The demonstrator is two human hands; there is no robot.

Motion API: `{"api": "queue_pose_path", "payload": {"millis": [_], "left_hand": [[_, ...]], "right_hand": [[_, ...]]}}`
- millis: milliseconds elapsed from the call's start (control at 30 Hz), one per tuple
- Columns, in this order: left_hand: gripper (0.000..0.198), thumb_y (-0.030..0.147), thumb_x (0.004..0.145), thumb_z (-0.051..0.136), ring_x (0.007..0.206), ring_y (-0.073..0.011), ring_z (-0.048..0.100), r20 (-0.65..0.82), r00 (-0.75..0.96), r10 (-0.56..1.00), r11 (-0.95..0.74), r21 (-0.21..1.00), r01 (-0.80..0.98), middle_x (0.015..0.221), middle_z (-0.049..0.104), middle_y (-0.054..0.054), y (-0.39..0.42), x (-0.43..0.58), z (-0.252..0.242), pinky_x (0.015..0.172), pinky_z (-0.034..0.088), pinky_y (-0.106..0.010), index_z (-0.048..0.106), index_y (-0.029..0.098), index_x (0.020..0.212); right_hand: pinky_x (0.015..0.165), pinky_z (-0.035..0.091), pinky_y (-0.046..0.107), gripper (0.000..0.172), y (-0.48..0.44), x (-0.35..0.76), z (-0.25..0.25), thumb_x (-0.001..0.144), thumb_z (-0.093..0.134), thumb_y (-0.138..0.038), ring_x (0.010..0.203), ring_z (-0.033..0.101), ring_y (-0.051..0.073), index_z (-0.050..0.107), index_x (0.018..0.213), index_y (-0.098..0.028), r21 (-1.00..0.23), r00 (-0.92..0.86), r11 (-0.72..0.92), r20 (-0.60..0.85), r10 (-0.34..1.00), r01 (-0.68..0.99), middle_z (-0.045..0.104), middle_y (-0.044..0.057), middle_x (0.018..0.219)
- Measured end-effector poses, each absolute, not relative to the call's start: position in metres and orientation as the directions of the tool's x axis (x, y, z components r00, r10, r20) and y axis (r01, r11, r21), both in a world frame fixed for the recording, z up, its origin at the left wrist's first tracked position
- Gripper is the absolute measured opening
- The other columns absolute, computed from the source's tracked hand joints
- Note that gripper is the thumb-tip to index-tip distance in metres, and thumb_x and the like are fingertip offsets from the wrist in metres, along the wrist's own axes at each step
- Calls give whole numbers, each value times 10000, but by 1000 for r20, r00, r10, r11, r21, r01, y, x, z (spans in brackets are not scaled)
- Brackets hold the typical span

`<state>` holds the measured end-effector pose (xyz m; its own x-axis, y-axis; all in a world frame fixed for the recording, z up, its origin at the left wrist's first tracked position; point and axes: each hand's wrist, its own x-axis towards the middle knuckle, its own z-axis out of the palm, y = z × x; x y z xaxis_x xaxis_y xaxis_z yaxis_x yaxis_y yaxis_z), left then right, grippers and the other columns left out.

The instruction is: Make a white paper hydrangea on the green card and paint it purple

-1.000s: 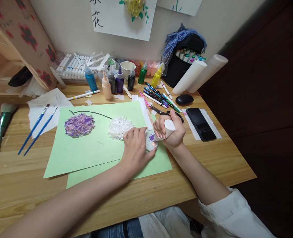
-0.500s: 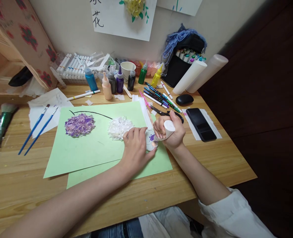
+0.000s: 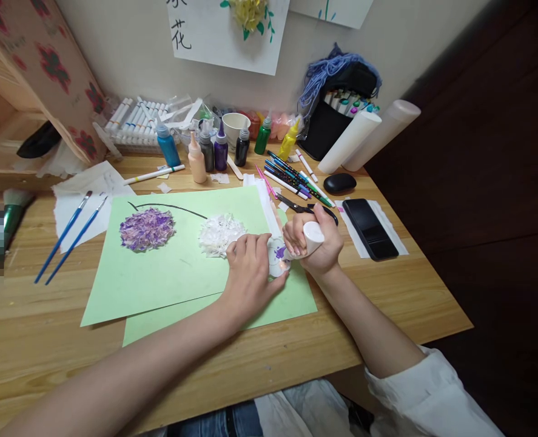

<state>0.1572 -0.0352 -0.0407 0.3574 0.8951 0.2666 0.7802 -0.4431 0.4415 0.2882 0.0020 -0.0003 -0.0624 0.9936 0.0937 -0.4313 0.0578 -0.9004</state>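
Observation:
My right hand [image 3: 318,243] is wrapped round a white glue bottle [image 3: 312,235], tipped down to the left. Its nozzle end meets a small white cap-like piece with a purple mark [image 3: 278,258], which my left hand [image 3: 248,273] pinches between thumb and fingers. Both hands rest on the right part of a light green paper sheet [image 3: 168,273]. On that sheet lie a white shredded-paper flower [image 3: 218,233], just left of my left hand, and a purple one [image 3: 147,229] with a thin black drawn stem.
Black scissors [image 3: 307,209] and coloured pens [image 3: 291,176] lie behind my right hand. A black phone [image 3: 371,227] is at the right. Paint bottles [image 3: 205,152] and a marker rack stand at the back. Two blue brushes [image 3: 71,233] lie at the left.

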Motion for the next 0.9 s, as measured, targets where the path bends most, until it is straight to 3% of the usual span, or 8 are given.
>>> {"api": "queue_pose_path", "payload": {"millis": [500, 900], "left_hand": [[574, 405, 773, 658, 1089, -305, 455, 263, 358, 896, -442, 448, 777, 1102, 560, -123, -35, 157, -39, 930, 313, -434, 462, 137, 1241], [571, 402, 774, 657, 1097, -304, 452, 254, 359, 898, -439, 456, 775, 1099, 563, -117, -36, 157, -38, 935, 306, -435, 464, 136, 1240]], "right_hand": [[313, 238, 227, 670, 0, 289, 0, 897, 411, -613, 290, 310, 86, 480, 378, -195, -916, -77, 35, 72, 994, -400, 291, -27, 300], [315, 224, 207, 632, 3, 289, 0, 890, 435, -550, 298, 279, 76, 459, 369, -194, -902, -89, 32, 78, 993, -431, 288, -27, 303]]}}
